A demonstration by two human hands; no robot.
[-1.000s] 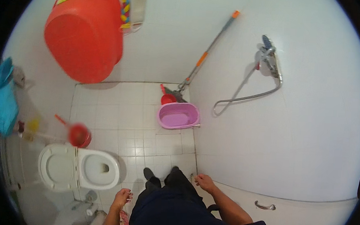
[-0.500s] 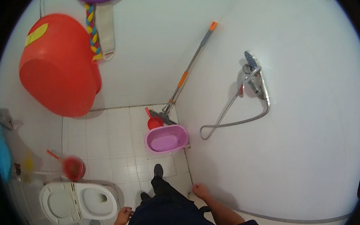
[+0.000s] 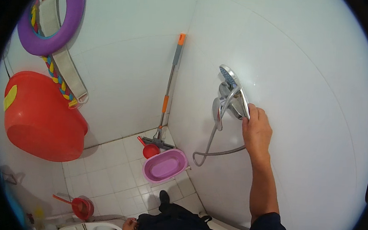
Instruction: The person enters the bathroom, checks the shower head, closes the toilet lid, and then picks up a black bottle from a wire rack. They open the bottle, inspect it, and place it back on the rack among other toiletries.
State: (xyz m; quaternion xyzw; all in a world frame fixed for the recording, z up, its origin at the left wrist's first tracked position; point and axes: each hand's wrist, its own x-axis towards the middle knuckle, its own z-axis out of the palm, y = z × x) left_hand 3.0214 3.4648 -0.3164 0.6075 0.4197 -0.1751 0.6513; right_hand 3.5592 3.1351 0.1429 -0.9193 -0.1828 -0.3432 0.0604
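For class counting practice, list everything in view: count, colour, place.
Hand shower: 1, chrome, right wall
Mixer tap: 1, chrome, wall
Hose: 1, grey, wall
Mop: 1, grey-orange, corner
Basin: 1, pink, floor
Dipper: 1, red, behind basin
Tub: 1, red, left
Ring: 1, purple, left
Braid: 1, multicoloured, behind ring
Strap: 1, cream, behind ring
Bucket: 1, red, floor
Toilet: 1, white, lower left
Blurred item: 1, blue, left
Shoe: 1, black, floor
Left hand: 1, bare, lower edge
Right hand: 1, bare, at hand shower

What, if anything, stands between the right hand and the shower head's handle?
Nothing visible: the right hand is at the lower end of the shower head's handle, with no gap showing. The hose loops out to the left, lower down.
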